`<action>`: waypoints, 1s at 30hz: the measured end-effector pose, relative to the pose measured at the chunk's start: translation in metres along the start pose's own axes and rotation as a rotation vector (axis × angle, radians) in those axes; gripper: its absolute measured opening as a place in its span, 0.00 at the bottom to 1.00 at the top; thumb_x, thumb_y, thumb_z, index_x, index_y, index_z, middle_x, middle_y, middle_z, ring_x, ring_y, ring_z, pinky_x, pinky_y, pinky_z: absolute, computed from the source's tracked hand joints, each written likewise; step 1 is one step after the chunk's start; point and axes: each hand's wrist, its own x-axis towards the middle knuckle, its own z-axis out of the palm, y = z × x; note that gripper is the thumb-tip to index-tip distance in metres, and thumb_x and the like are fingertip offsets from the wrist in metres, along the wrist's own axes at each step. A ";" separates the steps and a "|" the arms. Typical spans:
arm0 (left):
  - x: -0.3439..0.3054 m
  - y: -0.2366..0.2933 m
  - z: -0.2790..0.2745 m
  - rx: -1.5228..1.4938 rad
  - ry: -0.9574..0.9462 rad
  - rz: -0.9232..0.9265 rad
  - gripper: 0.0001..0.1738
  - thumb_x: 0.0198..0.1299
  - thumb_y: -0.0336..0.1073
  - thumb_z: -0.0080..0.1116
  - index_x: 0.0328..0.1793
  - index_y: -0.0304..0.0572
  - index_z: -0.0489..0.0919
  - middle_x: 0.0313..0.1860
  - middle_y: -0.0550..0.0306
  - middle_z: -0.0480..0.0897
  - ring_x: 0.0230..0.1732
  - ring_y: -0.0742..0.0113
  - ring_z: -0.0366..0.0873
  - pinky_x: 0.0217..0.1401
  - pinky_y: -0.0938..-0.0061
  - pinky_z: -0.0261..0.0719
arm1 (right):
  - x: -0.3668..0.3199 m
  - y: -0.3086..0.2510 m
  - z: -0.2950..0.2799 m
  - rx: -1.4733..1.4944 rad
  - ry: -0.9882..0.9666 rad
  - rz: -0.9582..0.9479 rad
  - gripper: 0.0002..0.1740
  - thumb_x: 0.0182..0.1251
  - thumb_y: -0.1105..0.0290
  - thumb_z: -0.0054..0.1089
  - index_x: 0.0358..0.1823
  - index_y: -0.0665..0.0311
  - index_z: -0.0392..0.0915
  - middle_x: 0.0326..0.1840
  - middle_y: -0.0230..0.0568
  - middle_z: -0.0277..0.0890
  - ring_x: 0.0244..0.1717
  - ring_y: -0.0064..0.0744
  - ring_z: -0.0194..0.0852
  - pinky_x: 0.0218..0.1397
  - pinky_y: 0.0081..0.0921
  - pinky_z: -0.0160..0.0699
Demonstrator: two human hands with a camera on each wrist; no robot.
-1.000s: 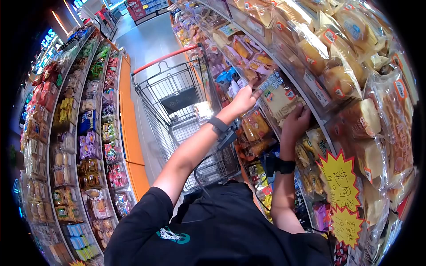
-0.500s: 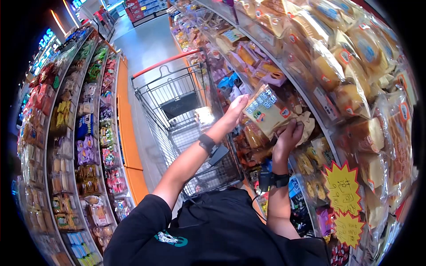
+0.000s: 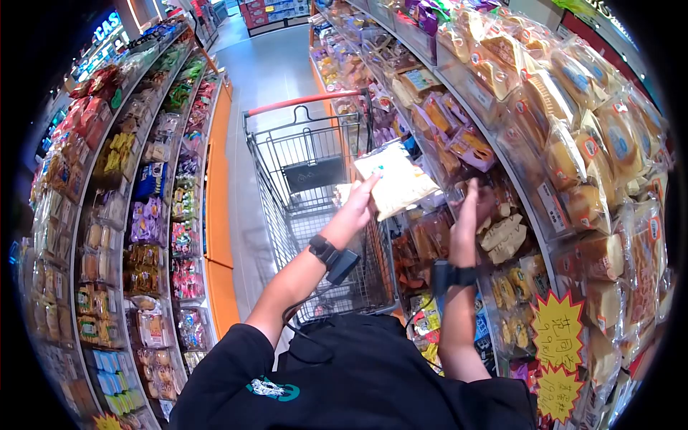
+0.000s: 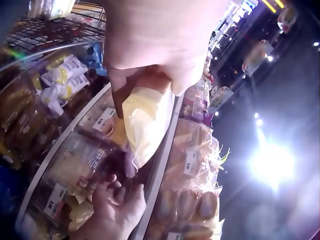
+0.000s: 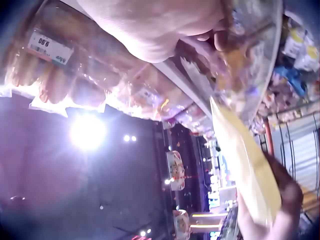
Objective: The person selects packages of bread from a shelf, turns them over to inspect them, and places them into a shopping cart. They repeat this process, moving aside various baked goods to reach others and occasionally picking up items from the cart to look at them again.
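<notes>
My left hand pinches a pale, flat bread package by its near left edge, over the right side of the cart. In the left wrist view the package hangs below my left hand, seen edge-on. To the right, beside the shelf, my right hand is apart from the package, its fingers extended and nothing seen in its grip. The right wrist view shows the package in the left hand's fingers, away from my right hand.
A wire shopping cart with a red handle stands in the aisle. Bagged breads fill the right shelves, above yellow handwritten signs. Packed snacks line the left shelves, edged by orange panels.
The package has moved from the right shelf up and left toward the cart, in my left hand. My right hand has let go of it. The view has shifted.
</notes>
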 end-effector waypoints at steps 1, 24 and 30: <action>-0.005 0.010 0.000 -0.007 0.008 0.000 0.24 0.67 0.38 0.51 0.64 0.31 0.66 0.59 0.42 0.75 0.59 0.52 0.75 0.59 0.58 0.77 | 0.041 0.022 -0.007 -0.065 -0.027 -0.095 0.28 0.61 0.55 0.65 0.51 0.68 0.67 0.32 0.38 0.71 0.17 0.22 0.66 0.16 0.20 0.71; -0.024 0.032 -0.039 0.108 0.092 0.009 0.24 0.66 0.41 0.53 0.62 0.32 0.68 0.57 0.46 0.77 0.57 0.56 0.77 0.60 0.61 0.77 | 0.115 0.009 0.029 -0.526 -0.247 -0.009 0.24 0.61 0.53 0.64 0.31 0.72 0.76 0.28 0.43 0.76 0.21 0.28 0.75 0.22 0.25 0.78; -0.024 0.030 -0.043 0.129 0.104 -0.003 0.25 0.66 0.42 0.53 0.62 0.32 0.68 0.57 0.46 0.77 0.57 0.56 0.77 0.60 0.61 0.77 | 0.121 0.020 0.019 -0.861 -0.216 -0.270 0.30 0.58 0.47 0.64 0.17 0.71 0.76 0.13 0.38 0.73 0.11 0.27 0.70 0.13 0.26 0.69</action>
